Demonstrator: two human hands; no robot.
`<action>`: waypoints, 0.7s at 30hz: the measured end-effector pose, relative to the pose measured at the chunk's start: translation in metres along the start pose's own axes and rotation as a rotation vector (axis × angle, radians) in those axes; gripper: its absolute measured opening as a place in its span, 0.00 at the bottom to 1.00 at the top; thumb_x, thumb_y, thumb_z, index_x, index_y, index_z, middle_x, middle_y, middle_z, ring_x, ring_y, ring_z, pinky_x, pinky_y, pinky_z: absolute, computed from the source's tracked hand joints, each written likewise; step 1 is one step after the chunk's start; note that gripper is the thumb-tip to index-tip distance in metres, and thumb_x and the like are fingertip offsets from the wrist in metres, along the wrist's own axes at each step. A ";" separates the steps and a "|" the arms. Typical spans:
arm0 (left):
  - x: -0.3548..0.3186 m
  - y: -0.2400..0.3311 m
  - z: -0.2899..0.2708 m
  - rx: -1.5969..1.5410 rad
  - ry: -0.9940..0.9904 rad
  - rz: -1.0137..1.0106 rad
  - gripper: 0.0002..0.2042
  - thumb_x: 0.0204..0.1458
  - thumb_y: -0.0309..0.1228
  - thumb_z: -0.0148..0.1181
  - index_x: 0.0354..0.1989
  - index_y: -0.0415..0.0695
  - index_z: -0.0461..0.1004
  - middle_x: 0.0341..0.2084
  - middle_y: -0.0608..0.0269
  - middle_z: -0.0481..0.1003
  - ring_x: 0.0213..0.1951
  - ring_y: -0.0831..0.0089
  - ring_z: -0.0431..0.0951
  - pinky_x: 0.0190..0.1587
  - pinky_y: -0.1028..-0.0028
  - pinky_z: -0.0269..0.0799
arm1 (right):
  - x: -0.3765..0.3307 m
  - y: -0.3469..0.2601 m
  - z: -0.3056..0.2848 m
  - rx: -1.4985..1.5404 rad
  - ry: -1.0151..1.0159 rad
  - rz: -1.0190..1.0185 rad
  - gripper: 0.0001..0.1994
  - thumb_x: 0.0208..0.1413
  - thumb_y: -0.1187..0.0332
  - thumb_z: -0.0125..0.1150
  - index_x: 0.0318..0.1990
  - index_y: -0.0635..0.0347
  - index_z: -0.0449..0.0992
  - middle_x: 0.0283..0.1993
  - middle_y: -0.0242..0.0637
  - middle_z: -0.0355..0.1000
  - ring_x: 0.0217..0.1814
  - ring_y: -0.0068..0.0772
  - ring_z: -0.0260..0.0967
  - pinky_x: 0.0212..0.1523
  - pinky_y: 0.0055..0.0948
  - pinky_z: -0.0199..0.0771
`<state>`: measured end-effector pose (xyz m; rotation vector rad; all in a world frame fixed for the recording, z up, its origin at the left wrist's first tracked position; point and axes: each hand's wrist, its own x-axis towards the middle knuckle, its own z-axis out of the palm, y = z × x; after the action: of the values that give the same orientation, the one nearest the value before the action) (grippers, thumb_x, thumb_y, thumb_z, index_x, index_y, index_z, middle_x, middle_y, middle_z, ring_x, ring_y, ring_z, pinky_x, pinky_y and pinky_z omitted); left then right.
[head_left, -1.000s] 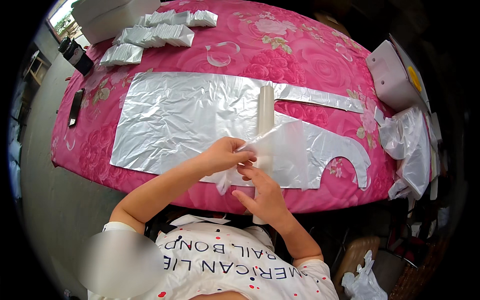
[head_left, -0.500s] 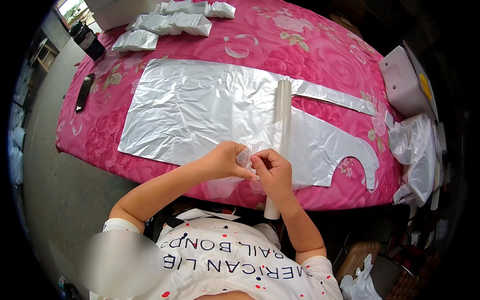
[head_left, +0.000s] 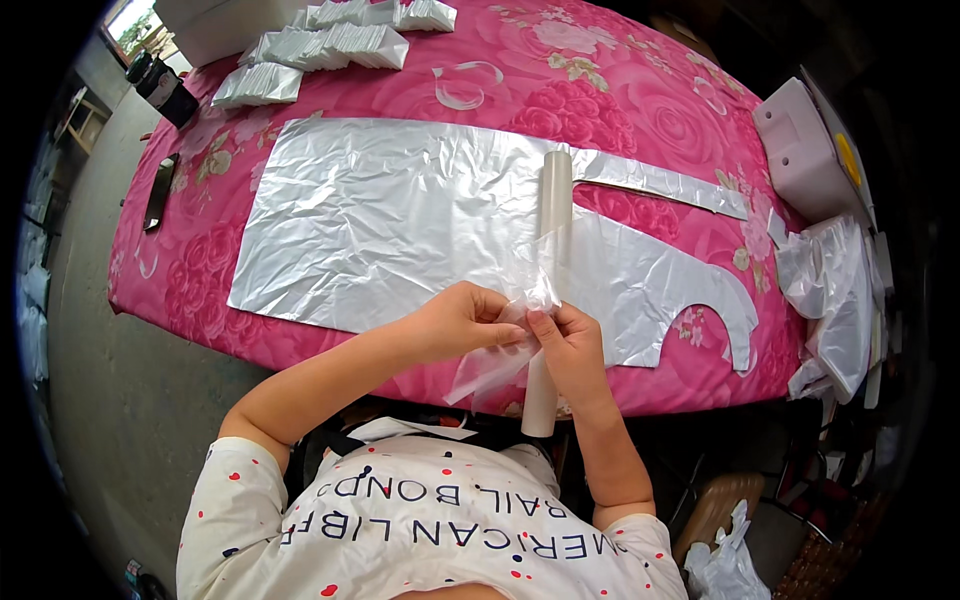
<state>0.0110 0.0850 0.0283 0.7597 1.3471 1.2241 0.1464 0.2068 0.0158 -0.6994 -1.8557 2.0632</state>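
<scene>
A thin clear plastic film is bunched up between my hands, one loose part hanging below them and another reaching up onto a pale grey roll. My left hand pinches the gathered film from the left. Thumb and fingers of my right hand close on it from the other side, right over the roll. The roll lies lengthwise across a crinkled silver foil sheet, its near end sticking out past the table edge. To the right, the foil has a curved cut-out and a narrow strip.
A pink floral cloth covers the table. Stacks of folded silver packets, a dark bottle and a black phone are at the left and back. On the right stand a white box and clear plastic bags.
Both hands have shifted slightly right with the film, closer over the roll. The film is now bunched more tightly, and its loose part spreads out below my left hand.
</scene>
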 end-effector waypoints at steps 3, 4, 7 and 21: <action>0.000 -0.008 -0.008 -0.144 -0.010 -0.054 0.09 0.50 0.31 0.61 0.34 0.37 0.75 0.26 0.63 0.76 0.28 0.80 0.75 0.33 0.79 0.71 | -0.002 -0.007 -0.001 0.056 0.017 0.031 0.09 0.57 0.68 0.55 0.35 0.65 0.76 0.23 0.27 0.68 0.24 0.15 0.62 0.27 0.16 0.64; 0.000 -0.011 -0.009 -0.164 0.003 -0.046 0.09 0.50 0.31 0.61 0.33 0.37 0.74 0.25 0.63 0.76 0.27 0.80 0.74 0.32 0.79 0.70 | -0.002 -0.008 -0.002 0.073 0.019 0.044 0.09 0.58 0.68 0.54 0.35 0.65 0.76 0.23 0.27 0.68 0.23 0.15 0.62 0.27 0.17 0.64; 0.000 -0.018 -0.017 -0.286 0.074 -0.052 0.09 0.49 0.31 0.62 0.31 0.37 0.74 0.24 0.63 0.75 0.26 0.79 0.74 0.32 0.79 0.70 | 0.001 -0.003 -0.028 0.354 -0.006 0.048 0.10 0.58 0.67 0.54 0.35 0.66 0.76 0.22 0.27 0.67 0.22 0.16 0.62 0.24 0.17 0.64; -0.068 -0.016 -0.157 0.128 0.440 -0.308 0.08 0.49 0.31 0.60 0.31 0.39 0.73 0.24 0.66 0.73 0.25 0.79 0.73 0.30 0.79 0.70 | -0.054 -0.004 -0.281 -1.396 1.214 -0.411 0.15 0.56 0.66 0.55 0.46 0.67 0.69 0.44 0.36 0.69 0.41 0.28 0.67 0.39 0.25 0.68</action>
<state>-0.1239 -0.0201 0.0108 0.3564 1.8401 1.0997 0.3392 0.4187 0.0119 -1.2242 -1.9562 -0.2984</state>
